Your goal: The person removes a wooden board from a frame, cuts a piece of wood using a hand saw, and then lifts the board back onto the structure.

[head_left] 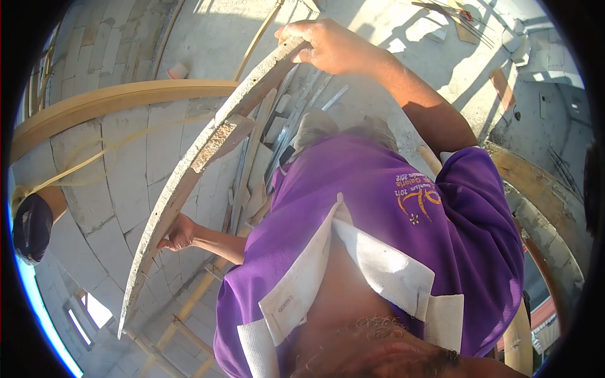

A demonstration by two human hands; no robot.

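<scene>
A long pale board (170, 189) with a rough, crusty edge runs diagonally across the left half of the view, looking bowed in the wide lens. My right hand (318, 47) grips its upper end, fingers wrapped over the edge. Lower down, my left hand (179, 233) holds the board's side facing my body, its fingers partly hidden. A short rough block (220, 142) juts from the middle of the board toward my purple shirt (353, 170).
A wooden beam (126, 97) crosses before a block wall (126, 138). At the left edge is another person's dark cap (33, 228). Planks and metal strips (252, 151) lie beyond the board. Bamboo poles (167, 334) stand lower left; rods (463, 25) lie upper right.
</scene>
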